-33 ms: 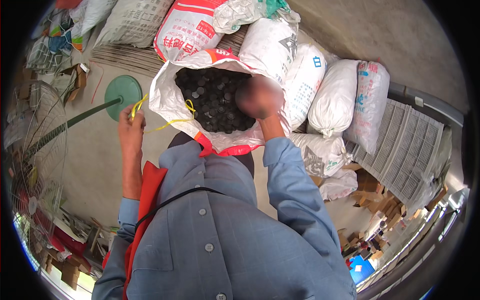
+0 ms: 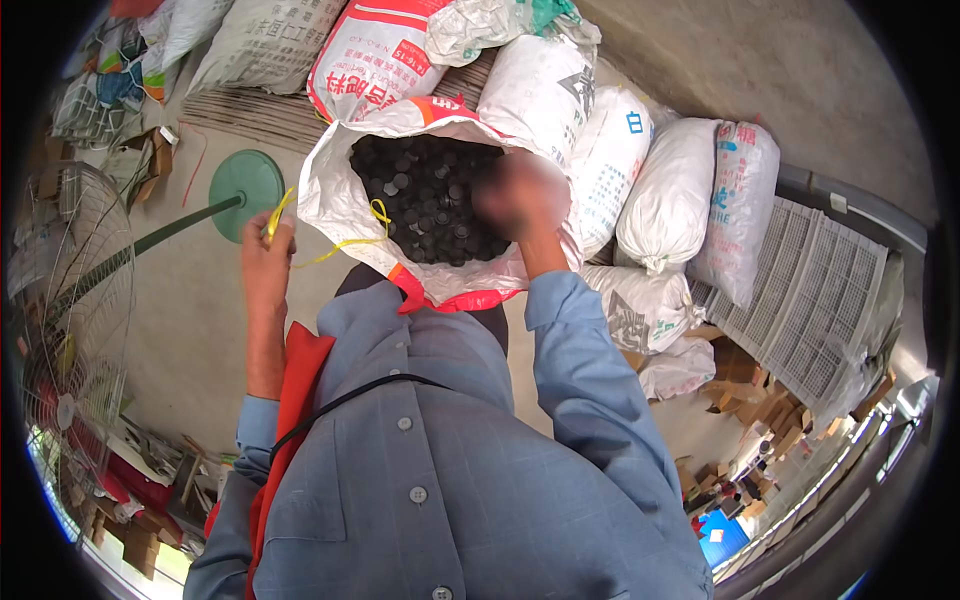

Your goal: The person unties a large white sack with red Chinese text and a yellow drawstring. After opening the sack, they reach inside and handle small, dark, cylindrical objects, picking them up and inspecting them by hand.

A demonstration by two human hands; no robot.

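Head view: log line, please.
sack: open, dark discs inside; left hand: holds yellow string; right hand: blurred, at sack's right side, grip unclear; nearby: white sacks

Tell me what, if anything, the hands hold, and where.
The left hand holds the yellow string near one end. The right hand, at the right rim of the sack, is blurred; its grip cannot be told.

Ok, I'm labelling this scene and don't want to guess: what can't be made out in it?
All in the head view:
Right hand: blurred, so its grip is unclear.
Yellow tie: the left hand covers part of it.
Black discs: the top ones hide those beneath.
Tied white sack: its opaque wall hides the contents.
Pale printed sack: cut off by the upper edge.
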